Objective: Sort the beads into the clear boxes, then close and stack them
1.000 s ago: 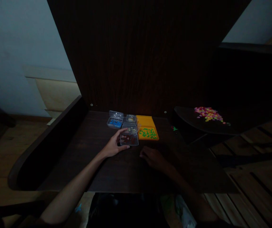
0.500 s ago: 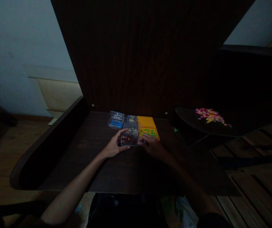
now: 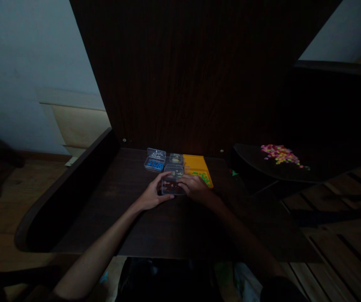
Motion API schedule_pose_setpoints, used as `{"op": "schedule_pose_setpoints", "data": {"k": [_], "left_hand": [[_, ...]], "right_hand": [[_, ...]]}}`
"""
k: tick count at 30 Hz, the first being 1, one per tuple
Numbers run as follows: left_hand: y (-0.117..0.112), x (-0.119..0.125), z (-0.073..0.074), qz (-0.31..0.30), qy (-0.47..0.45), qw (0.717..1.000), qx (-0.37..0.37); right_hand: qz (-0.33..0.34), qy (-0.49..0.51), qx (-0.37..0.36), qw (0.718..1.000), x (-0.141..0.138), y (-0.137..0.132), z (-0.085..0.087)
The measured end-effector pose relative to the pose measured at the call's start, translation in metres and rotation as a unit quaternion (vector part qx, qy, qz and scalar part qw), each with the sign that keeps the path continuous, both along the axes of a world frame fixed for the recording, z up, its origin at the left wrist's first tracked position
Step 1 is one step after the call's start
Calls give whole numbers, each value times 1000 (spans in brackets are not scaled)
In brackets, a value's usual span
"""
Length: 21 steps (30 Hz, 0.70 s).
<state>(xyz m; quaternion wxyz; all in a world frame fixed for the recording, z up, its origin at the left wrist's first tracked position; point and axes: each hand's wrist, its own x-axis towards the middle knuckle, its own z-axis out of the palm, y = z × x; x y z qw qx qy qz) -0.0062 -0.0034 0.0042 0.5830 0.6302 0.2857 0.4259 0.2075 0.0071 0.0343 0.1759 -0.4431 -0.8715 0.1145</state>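
Observation:
My left hand is wrapped round the left side of a clear plastic box, thumb along the near edge and fingers at the far side. Small dark reddish pieces lie inside the box. Over its right part is my right hand, fingers bent and pressed together; whatever they may pinch is too small and dark to see. Beside that hand, partly covered by it, sits an orange case with green pieces. Just behind the held box is another clear box with pale pieces.
A lidded clear box of blue pieces stands at the back left, near a small clear box with yellowish pieces. Colourful pieces are heaped on the right-hand shelf. A raised side panel bounds the desk's left.
My right hand has moved left, from the box's right edge to over its inside. My left hand keeps its hold on the box. The view has shifted slightly.

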Motion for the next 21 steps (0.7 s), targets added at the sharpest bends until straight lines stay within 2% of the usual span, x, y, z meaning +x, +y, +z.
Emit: {"op": "schedule_pose_setpoints", "data": {"k": [5, 11, 16, 21], "left_hand": [[1, 0, -2, -2, -11, 1000, -8], [1, -1, -1, 2, -18, 1000, -11], [1, -1, 0, 13, -13, 1000, -19], [1, -1, 3, 10, -19, 1000, -17]], "right_hand": [[-12, -37, 12, 999, -3, -1, 5], [-104, -70, 45, 991, -10, -6, 10], [-129, -64, 6, 990, -12, -5, 10], [-125, -35, -10, 992, -10, -5, 11]]}}
